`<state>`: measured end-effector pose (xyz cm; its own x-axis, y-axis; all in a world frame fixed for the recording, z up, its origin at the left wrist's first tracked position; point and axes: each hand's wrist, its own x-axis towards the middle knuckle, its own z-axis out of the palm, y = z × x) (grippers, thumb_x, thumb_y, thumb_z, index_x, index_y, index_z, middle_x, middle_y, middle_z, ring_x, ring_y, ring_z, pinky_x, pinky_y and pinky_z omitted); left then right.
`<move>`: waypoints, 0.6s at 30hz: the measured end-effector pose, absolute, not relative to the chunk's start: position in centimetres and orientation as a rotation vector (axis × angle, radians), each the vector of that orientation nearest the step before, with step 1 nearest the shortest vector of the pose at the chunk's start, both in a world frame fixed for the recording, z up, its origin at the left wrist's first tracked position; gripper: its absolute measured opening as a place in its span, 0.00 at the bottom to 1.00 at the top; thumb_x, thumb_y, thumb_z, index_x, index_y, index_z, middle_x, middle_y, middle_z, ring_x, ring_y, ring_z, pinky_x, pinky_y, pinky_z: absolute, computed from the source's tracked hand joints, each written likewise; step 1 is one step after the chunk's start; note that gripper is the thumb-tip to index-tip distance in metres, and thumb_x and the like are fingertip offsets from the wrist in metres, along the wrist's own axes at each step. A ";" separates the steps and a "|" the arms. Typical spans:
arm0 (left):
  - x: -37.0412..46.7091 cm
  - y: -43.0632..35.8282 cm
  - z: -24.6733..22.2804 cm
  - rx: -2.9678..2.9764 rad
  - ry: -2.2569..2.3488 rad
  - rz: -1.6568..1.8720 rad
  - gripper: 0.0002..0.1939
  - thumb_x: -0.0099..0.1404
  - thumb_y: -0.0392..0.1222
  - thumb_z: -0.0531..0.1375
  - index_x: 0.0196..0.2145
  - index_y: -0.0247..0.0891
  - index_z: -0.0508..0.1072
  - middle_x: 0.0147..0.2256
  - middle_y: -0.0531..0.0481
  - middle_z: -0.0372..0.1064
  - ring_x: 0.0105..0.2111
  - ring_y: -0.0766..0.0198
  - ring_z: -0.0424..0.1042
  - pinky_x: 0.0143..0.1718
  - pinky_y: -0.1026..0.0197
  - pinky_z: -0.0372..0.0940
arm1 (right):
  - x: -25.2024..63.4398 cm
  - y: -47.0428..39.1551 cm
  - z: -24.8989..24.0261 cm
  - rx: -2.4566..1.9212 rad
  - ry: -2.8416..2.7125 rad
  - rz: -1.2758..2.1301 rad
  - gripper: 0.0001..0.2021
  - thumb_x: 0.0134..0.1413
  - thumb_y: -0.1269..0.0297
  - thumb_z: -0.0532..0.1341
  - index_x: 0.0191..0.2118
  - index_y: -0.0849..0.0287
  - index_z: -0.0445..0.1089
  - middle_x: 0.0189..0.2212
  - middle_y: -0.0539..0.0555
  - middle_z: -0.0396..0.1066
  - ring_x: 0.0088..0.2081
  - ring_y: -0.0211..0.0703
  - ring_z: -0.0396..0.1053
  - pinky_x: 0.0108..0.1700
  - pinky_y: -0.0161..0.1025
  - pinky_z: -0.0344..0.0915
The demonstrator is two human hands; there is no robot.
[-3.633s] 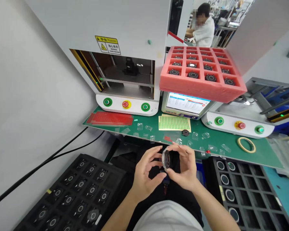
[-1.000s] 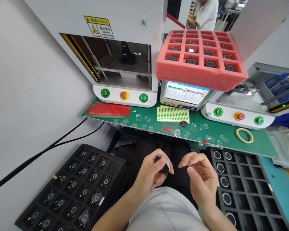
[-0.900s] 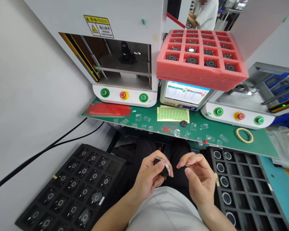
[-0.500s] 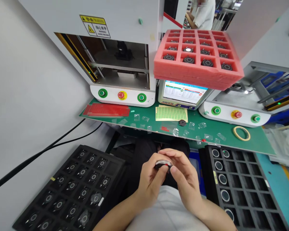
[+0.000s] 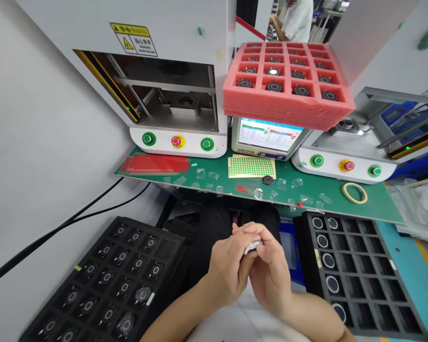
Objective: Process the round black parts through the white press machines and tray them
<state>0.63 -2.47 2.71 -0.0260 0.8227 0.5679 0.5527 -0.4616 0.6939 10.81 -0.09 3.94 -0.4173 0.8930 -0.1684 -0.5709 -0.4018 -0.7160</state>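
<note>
Both hands meet over my lap around a small round part (image 5: 252, 247) with a silvery rim. My left hand (image 5: 228, 263) grips it from the left, with the fingers curled over it and the thumb below. My right hand (image 5: 273, 266) closes on its right side, fingertips pressed against the rim. Most of the part is covered by the fingers. To the left lies a black tray (image 5: 164, 249) with rows of round dark watch-like parts. On the right, another black tray (image 5: 356, 280) holds several round parts with light rings in its left columns.
A green table (image 5: 214, 190) carries red strips (image 5: 155, 164), a green-dot sheet (image 5: 251, 167), film scraps, a round dark part (image 5: 267, 180) and a tape roll (image 5: 355, 193). Behind stand two presses, a screen (image 5: 267, 137) and a pink foam tray (image 5: 285, 107). A person (image 5: 296, 21) is farther back.
My hands have come closer together and the part is tilted and more covered. In the left press, the upper plate has moved up and a dark fixture now shows below. The view has shifted slightly.
</note>
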 end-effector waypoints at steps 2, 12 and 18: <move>0.5 -2.2 2.7 2.043 1.456 1.470 0.11 0.68 0.33 0.51 0.47 0.35 0.66 0.42 0.40 0.76 0.40 0.61 0.77 0.39 0.65 0.70 | 10.5 -0.1 3.9 -0.705 -0.658 1.925 0.09 0.50 0.60 0.63 0.37 0.53 0.77 0.36 0.49 0.76 0.48 0.42 0.71 0.57 0.37 0.63; 0.5 -2.6 3.6 1.228 0.959 1.482 0.08 0.70 0.41 0.53 0.39 0.38 0.70 0.33 0.49 0.72 0.22 0.71 0.68 0.24 0.69 0.64 | 12.5 -0.2 3.4 -0.660 -1.224 1.678 0.16 0.58 0.60 0.60 0.52 0.52 0.68 0.48 0.56 0.70 0.50 0.48 0.69 0.53 0.48 0.68; 1.1 -2.5 5.2 0.459 0.547 1.323 0.15 0.67 0.49 0.58 0.31 0.34 0.69 0.22 0.51 0.69 0.22 0.70 0.67 0.25 0.68 0.62 | 13.6 1.2 3.1 -0.333 -1.727 1.089 0.38 0.41 0.79 0.63 0.61 0.56 0.56 0.54 0.60 0.67 0.58 0.59 0.63 0.59 0.63 0.60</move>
